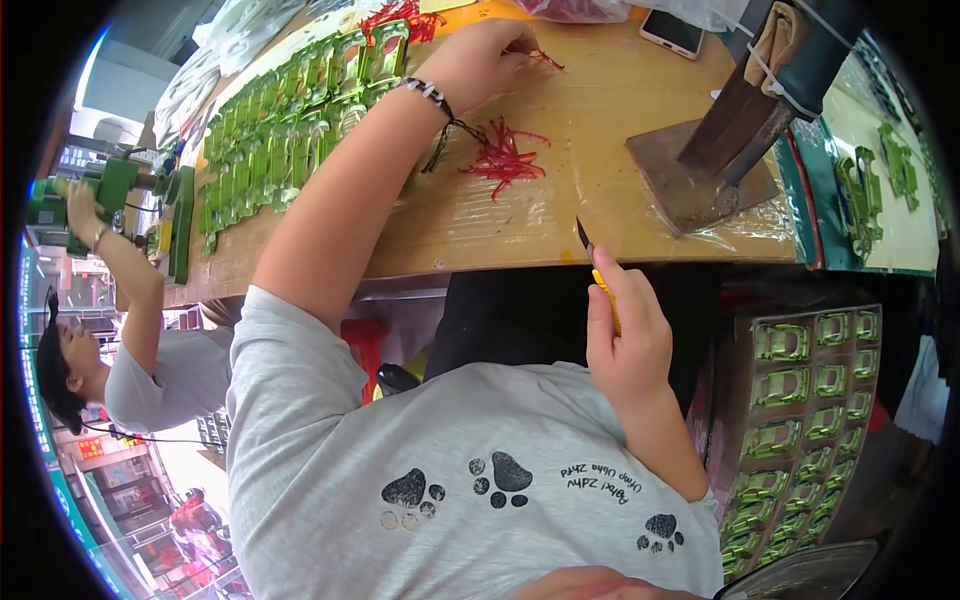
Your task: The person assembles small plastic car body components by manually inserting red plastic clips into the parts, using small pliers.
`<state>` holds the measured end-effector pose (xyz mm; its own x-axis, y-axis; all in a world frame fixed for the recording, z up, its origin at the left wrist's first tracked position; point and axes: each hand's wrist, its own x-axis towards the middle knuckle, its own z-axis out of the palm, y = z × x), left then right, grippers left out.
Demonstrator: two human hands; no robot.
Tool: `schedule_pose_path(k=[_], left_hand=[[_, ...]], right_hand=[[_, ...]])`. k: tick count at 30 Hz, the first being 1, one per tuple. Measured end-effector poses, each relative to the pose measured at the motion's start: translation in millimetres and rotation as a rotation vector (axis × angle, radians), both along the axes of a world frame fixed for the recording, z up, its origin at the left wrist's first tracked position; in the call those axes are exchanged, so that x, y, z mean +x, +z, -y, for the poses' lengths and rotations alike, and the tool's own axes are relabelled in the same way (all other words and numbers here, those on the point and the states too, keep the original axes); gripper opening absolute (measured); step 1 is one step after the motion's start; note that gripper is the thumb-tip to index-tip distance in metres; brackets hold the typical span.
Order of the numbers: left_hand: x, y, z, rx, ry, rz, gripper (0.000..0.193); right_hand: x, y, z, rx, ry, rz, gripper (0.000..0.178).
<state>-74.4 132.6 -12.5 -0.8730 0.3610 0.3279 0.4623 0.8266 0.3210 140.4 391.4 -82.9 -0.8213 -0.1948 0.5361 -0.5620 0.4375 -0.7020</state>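
My left hand [480, 62] reaches across to the far side of the table, its fingers pinched on a small bit of red strips [546, 61]. A loose heap of thin red strips [505, 158] lies on the tabletop on the near side of that hand. Close to the table's front edge, my right hand [632, 335] is closed round a yellow craft knife [606, 290], whose narrow dark blade points away from me. Left of my left forearm stand rows of shiny green moulded parts [290, 140], close together. What lies under my left fingers is partly hidden.
A metal stand [705, 175] with a bolted base rises at the right of the wooden table [590, 130]. A phone [672, 34] lies at the back. More green parts fill a tray [800, 400] at lower right. Another person [150, 350] works at a green machine [110, 195] on the left.
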Motion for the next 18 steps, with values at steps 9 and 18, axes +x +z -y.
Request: schedule_pose_path(k=[9,18], left_hand=[[-6.9,-10.5,11.6,-0.055,0.015,0.001,0.022],[-9.7,-6.4,10.1,0.03,0.145,0.155,0.025]], right_hand=[[1.1,2.1,2.3,0.02,0.003,0.013,0.042],[-1.8,2.6,2.7,0.012,0.018,0.023,0.041]])
